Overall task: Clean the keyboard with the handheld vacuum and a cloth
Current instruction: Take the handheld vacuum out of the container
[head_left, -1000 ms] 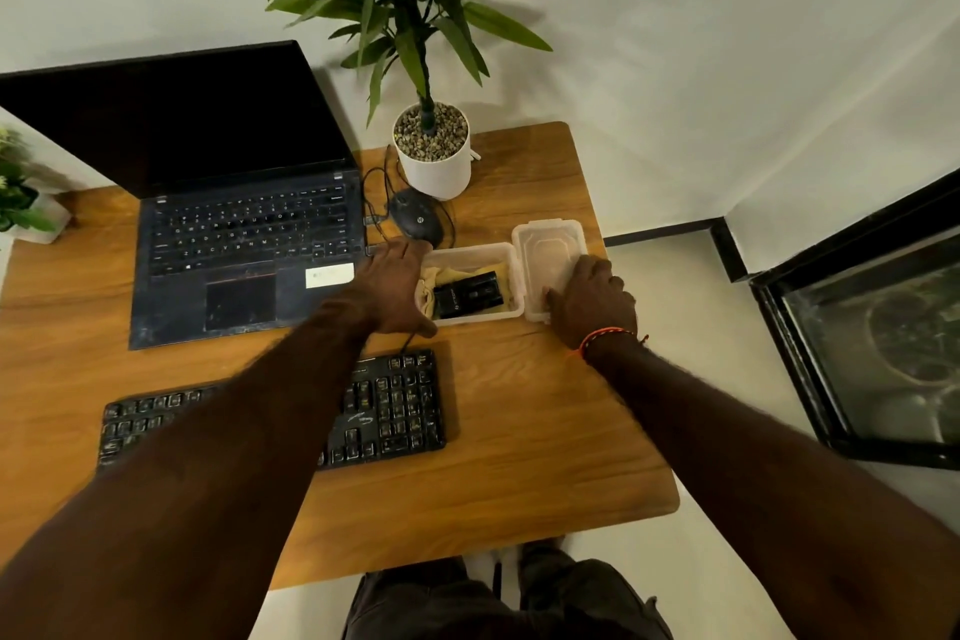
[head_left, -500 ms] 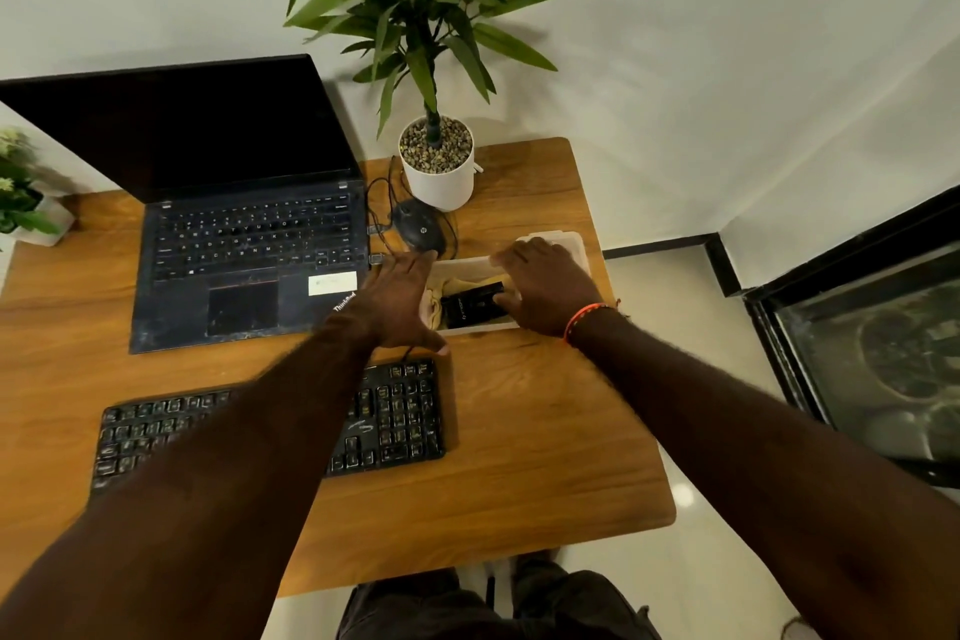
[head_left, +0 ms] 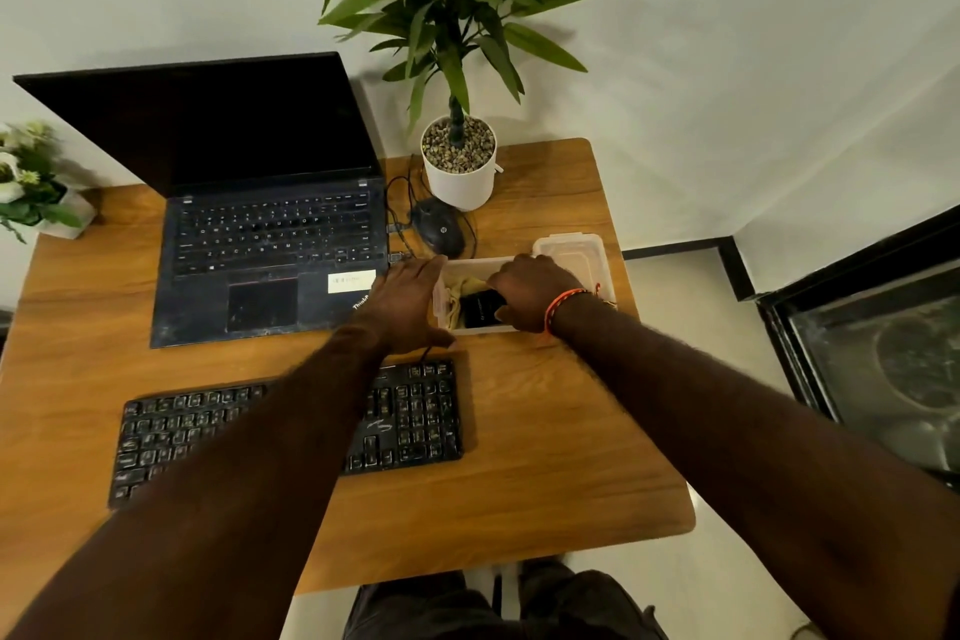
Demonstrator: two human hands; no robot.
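Wooden tabletop (head_left: 519,431) carries keyboard (head_left: 410,418) and box (head_left: 467,268). Right hand (head_left: 530,294) curls its grip on the black vacuum (head_left: 480,309) beside the cloth (head_left: 460,291); left hand (head_left: 402,304), fingers apart, steadies the box.

Both arms are reaching forward; the left hand (head_left: 402,307) is lying flat with fingers spread, the right hand (head_left: 530,294) curling downward just beside it.
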